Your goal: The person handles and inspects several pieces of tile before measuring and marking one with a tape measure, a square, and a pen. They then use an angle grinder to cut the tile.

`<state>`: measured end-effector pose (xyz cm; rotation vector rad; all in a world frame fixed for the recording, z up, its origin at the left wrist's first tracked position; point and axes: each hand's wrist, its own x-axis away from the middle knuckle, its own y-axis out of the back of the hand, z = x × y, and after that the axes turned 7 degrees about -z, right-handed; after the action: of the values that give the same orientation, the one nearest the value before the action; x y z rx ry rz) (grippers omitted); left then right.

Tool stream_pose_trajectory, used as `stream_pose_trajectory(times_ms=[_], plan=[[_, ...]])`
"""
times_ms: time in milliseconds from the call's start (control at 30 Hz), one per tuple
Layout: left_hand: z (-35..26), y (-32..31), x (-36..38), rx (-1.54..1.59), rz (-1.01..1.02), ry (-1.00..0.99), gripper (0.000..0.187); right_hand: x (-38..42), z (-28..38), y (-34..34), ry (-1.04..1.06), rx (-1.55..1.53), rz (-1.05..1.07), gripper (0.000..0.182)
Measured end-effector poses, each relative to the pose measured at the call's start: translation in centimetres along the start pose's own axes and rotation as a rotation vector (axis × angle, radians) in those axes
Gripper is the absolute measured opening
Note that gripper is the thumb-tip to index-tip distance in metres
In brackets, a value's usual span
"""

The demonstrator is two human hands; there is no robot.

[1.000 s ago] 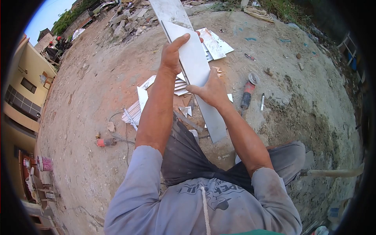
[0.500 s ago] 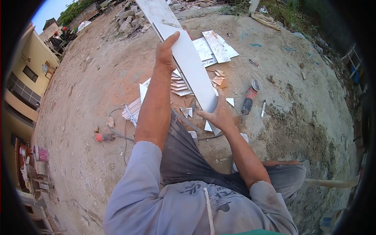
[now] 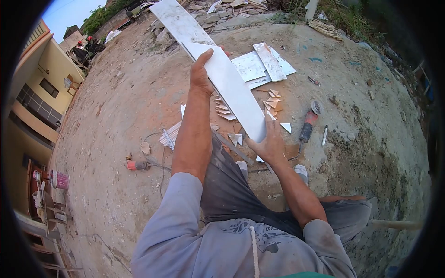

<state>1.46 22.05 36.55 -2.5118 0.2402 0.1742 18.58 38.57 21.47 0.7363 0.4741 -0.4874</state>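
Note:
Two long white tile strips lie one on the other between my hands. The upper strip has a slanted far end, and the lower strip sticks out beyond it, marked with grey smears. My left hand grips their left edge near the slanted end, thumb on top. Around the near end, my right hand is closed, with its thumb on the left side and fingers on the right. The strips are held up off the ground at a slant.
Beyond the strips lie white tile pieces and cut triangular offcuts. An angle grinder and a marker are on the right. Another red tool with a cable lies left, and a pink bucket stands farther left.
The view has shifted, so the ground and tools appear farther right and slightly lower. Both hands still hold the strips, whose far end now shows more fully.

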Motion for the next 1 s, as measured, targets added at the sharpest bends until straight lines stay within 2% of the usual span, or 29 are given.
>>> stream_pose_trajectory(times_ms=[133,233,367,433,533,867,1000], plan=[[-0.3,0.3,0.2,-0.008,-0.022,-0.014,0.051,0.0,0.6,0.1,-0.046,-0.035,0.034,0.092],[-0.2,0.8,0.0,-0.031,-0.025,-0.037,0.058,-0.2,0.8,0.2,-0.036,-0.017,0.041,0.094],[0.0,1.2,-0.2,0.003,-0.04,-0.028,0.051,-0.5,1.0,0.5,-0.037,-0.026,0.039,0.092],[0.0,1.2,-0.3,0.003,-0.055,-0.027,0.05,-0.9,1.7,1.1,-0.078,-0.061,0.138,0.091],[0.1,1.3,-0.2,0.003,-0.063,0.004,0.047,-1.1,1.6,1.1,-0.1,-0.061,0.178,0.09],[0.2,-0.5,0.7,0.025,-0.076,0.017,0.05,-2.9,3.4,0.4,-0.017,0.09,0.004,0.094],[0.5,-0.9,0.6,0.032,-0.034,-0.001,0.051,-4.5,4.4,0.5,-0.022,0.043,-0.012,0.084]])
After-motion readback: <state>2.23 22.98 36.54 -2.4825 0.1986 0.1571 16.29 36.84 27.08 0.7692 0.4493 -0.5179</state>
